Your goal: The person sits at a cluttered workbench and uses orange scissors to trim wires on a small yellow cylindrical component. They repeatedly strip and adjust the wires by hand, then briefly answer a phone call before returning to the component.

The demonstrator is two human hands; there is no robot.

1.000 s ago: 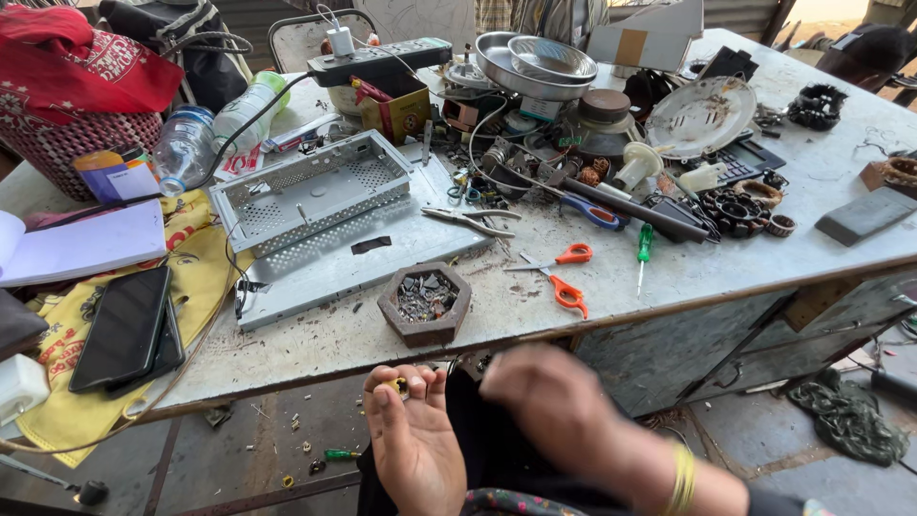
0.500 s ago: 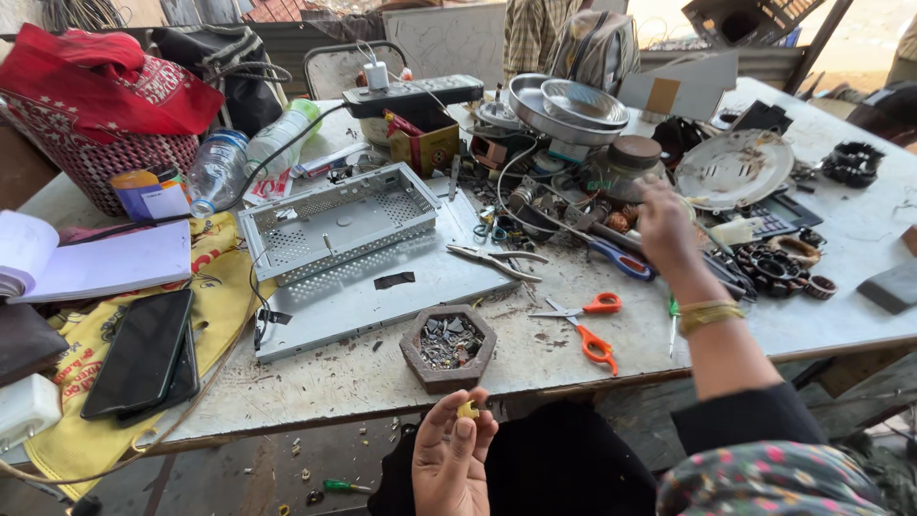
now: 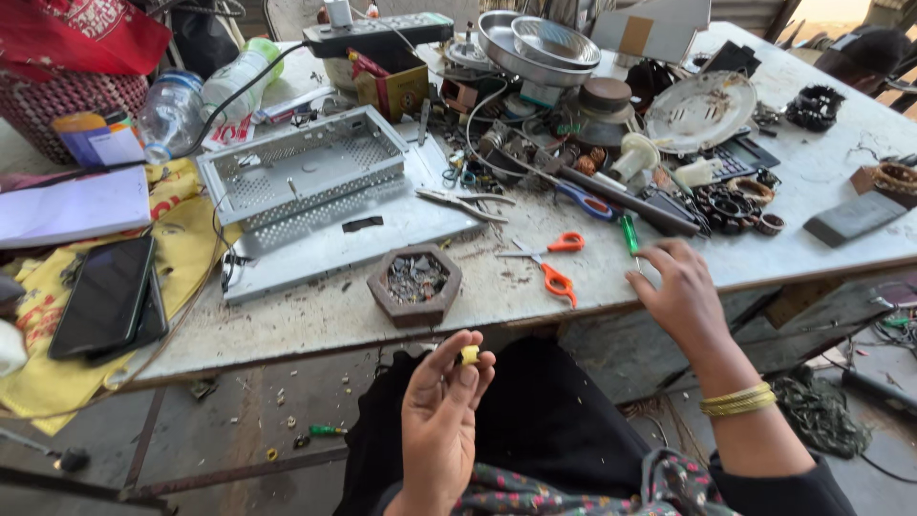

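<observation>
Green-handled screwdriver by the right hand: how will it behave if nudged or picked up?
The green-handled screwdriver looks rigid, so it should lift without flexing. Its handle seems rounded, so a sideways nudge from the right hand may roll it on the flat table. It looks small and probably light, with a thin shaft that could slip between fingertips.

Dark phone (image 3: 103, 296), screen blank/black, lies flat on yellow cloth (image 3: 186, 239), near left edge of table. Second dark slab partly under it, can't tell what. Open cardboard box (image 3: 390, 84), yellow-brown w/ red flap, stands rear centre, just below black power strip. Small blue-and-orange carton (image 3: 95, 139), white label face, rear left beside clear plastic bottle (image 3: 172, 110). Calculator (image 3: 737, 159), dark, w/ small display, right of centre. White box w/ tan patch (image 3: 650, 27) at rear.
</observation>
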